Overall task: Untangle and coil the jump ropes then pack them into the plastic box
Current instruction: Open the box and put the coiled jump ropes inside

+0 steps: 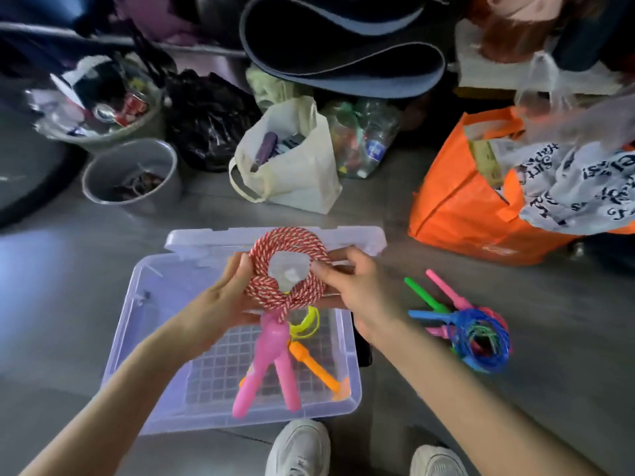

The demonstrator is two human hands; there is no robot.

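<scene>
Head view. White sneakers at the bottom edge, toes pointing at the plastic box on the grey floor. Box is open, its lid lying back on the far side. Both forearms reach in over the box.

Left hand grips the left side of the red-and-white rope coil, fingers curled behind it, thumb in front. Right hand pinches the coil's right side with thumb and fingertips. Coil is held upright above the far half of the box; its two pink handles hang down over the box. Can't tell whether they touch the bottom.

Inside the box, partly hidden by the pink handles: yellow rope with an orange handle. The right forearm covers the box's right rim and part of a dark object just beside it.

Right of the box on the floor, well apart from the hands: a pile of blue, green and pink ropes, handles fanned out to the left.

Behind the box: orange bag with a printed white bag spilling from it, cream tote bag, clear bag of bottles, black plastic bag, grey bucket, bin of cans, rolled mat on top at the back.
</scene>
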